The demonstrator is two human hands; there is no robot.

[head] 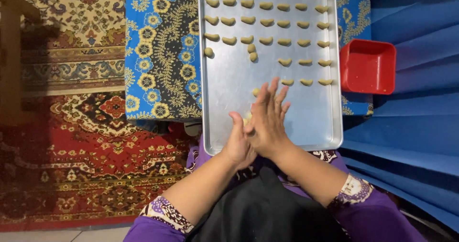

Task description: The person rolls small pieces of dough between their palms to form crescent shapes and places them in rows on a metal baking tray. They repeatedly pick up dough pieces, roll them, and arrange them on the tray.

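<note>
Fingers [273, 96] of the right hand [267, 127] are flat and spread, palm pressed onto the left hand [237, 144], whose fingers are also straight; a small pale lump of dough [247, 119] peeks out between the palms, so both hands hold it sandwiched, no pinch. Hands sit over the near end of the metal baking tray [315, 122].

Handling, my read: dough piece looks soft, light, easily squashed or smeared, maybe a bit sticky; best kept between flat palms with light pressure, or lifted by fingertips at its ends once shaped.

Around: rows of shaped dough pieces [284, 42] fill the far part of the tray, small crescent-like bits, evenly spaced; a few odd ones sit on the left side, and one small bit [256, 92] lies just beyond the right fingertips. Near end of the tray is bare metal. Tray rests on a low desk covered in blue floral cloth [160, 55]. Red square plastic container [368, 66] stands just right of the tray, looks empty. Patterned red carpet [71, 141] on the left, blue sheet [416, 127] on the right. Purple sleeves [368, 213] and dark lap at the bottom. Nearest obstacle is the loose bit by the fingertips; the rows lie further off.
</note>
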